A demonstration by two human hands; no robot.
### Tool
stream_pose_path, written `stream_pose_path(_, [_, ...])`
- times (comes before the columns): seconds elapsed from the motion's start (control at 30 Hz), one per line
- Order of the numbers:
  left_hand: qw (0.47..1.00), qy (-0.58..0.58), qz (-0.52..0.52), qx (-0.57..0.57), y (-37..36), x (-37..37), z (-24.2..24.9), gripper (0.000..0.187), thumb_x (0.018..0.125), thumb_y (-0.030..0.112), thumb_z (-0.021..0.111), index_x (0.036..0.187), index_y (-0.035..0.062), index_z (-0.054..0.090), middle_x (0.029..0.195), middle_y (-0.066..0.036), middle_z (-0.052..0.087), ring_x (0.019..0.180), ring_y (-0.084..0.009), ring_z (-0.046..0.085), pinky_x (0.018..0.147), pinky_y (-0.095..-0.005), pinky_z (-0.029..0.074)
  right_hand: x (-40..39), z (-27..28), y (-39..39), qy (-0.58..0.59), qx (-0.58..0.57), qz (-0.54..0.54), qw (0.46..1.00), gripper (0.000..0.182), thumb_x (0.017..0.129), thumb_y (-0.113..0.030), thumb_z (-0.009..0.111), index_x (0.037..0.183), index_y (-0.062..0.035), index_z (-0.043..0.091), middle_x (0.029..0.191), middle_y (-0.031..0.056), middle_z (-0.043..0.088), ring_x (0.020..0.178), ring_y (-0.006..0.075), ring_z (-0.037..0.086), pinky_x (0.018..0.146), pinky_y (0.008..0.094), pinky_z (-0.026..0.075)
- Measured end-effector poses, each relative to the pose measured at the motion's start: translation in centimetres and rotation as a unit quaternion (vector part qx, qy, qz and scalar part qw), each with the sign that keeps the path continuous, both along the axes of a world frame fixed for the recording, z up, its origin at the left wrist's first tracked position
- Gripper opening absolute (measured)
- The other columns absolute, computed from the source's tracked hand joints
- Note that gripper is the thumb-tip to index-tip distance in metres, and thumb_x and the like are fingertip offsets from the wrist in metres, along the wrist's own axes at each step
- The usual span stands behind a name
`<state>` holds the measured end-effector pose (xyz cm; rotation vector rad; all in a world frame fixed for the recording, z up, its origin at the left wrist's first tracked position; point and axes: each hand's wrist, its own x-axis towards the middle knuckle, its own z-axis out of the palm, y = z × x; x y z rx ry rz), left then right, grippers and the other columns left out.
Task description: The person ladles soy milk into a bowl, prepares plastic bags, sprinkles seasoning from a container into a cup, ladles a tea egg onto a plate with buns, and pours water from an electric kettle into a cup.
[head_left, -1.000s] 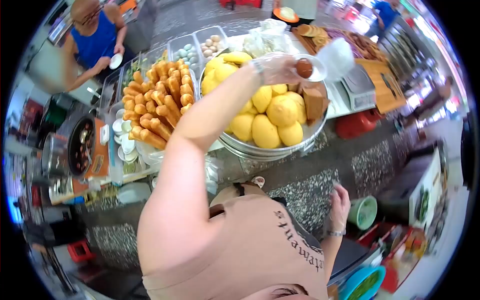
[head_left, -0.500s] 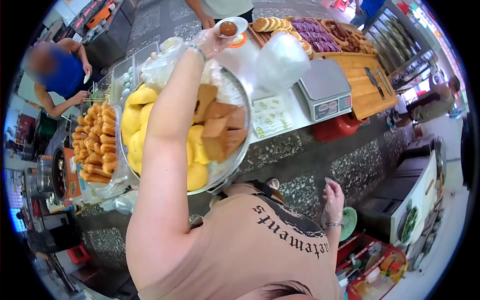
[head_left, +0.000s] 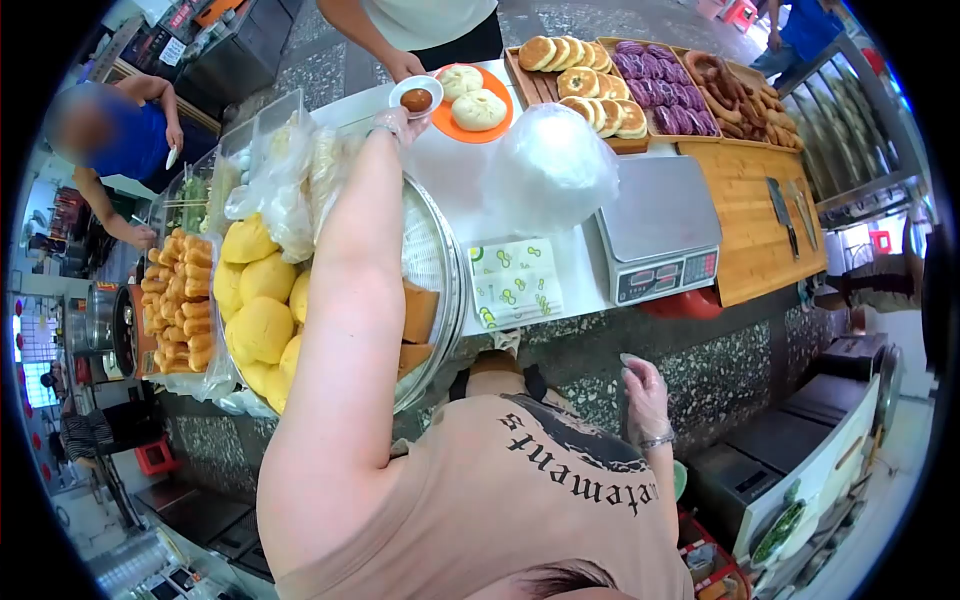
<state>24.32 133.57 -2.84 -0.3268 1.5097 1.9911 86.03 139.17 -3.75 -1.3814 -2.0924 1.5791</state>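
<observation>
My left hand (head_left: 400, 125), in a clear plastic glove, is stretched over the counter and closed on the near edge of a small white bowl (head_left: 434, 91). A brown egg (head_left: 416, 100) lies in the bowl. Across the counter, another person's hand (head_left: 405, 66) is right at the bowl's far rim. Beside the bowl, two pale buns (head_left: 478, 110) sit on an orange plate (head_left: 503, 88). Below my forearm, a round steamer tray (head_left: 440, 270) holds yellow buns (head_left: 265, 330) and brown cake wedges (head_left: 418, 312), partly hidden. My gloved right hand (head_left: 647, 395) hangs low by my side, fingers loosely bent and empty.
A bag of clear plastic (head_left: 555, 165), a digital scale (head_left: 660, 225) and a patterned paper packet (head_left: 515, 283) lie on the counter. Further right, knives (head_left: 783, 215) rest on a wooden board (head_left: 735, 230). Fried dough sticks (head_left: 180, 300) stand left. A person in blue (head_left: 120, 140) works there.
My left hand has brought the bowl with the egg lower and left in view, uncovering the buns on the orange plate. My view has shifted, and my right hand sits slightly further left.
</observation>
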Motion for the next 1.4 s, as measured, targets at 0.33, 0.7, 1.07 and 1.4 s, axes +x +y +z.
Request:
stream_pose_path(0.33, [0.996,-0.016,-0.037,-0.085,2.1,0.3,-3.4,0.041,0.093,0.010,0.037,0.132,-0.0018,0.036,0.122,-0.023,0.051,0.096,-0.0359,0.063,0.077,-0.0470,0.057,-4.5,-1.0,5.4,0.015,-0.025,0.051,0.998,0.026,0.089,-0.012,0.058,0.115,-0.0070,0.059,0.095,-0.0021,0.059,0.080,0.0044,0.052,0.067,0.0190,0.044])
stream_pose_path(0.7, [0.978,0.030,-0.114,-0.170,2.5,4.9,-0.5,0.056,0.094,0.039,0.042,0.133,-0.0001,0.033,0.118,-0.022,0.047,0.099,-0.0342,0.059,0.077,-0.0443,0.055,-6.4,-0.8,8.5,-0.016,-0.029,0.093,0.995,0.026,0.087,-0.010,0.060,0.111,-0.0010,0.060,0.099,0.0083,0.063,0.084,0.0151,0.060,0.077,0.0278,0.049])
stream_pose_path(1.07, [0.947,0.205,-0.055,-0.243,0.2,3.2,-2.4,0.060,0.093,0.045,0.047,0.134,0.0028,0.035,0.115,-0.018,0.050,0.094,-0.0265,0.059,0.074,-0.0367,0.053,-5.0,-0.2,9.4,0.029,0.004,0.097,0.995,0.023,0.086,-0.010,0.062,0.106,-0.0003,0.061,0.091,0.0064,0.064,0.079,0.0130,0.059,0.074,0.0264,0.048])
stream_pose_path(1.4, [0.608,0.749,-0.147,-0.219,-10.6,36.1,15.0,0.018,0.074,-0.003,0.062,0.079,0.0060,0.047,0.072,-0.010,0.052,0.064,-0.0285,0.052,0.057,-0.0346,0.042,-5.2,0.3,8.2,0.092,-0.116,0.226,0.963,0.020,0.088,-0.012,0.061,0.104,-0.0008,0.062,0.085,0.0007,0.061,0.076,0.0068,0.054,0.068,0.0222,0.046])
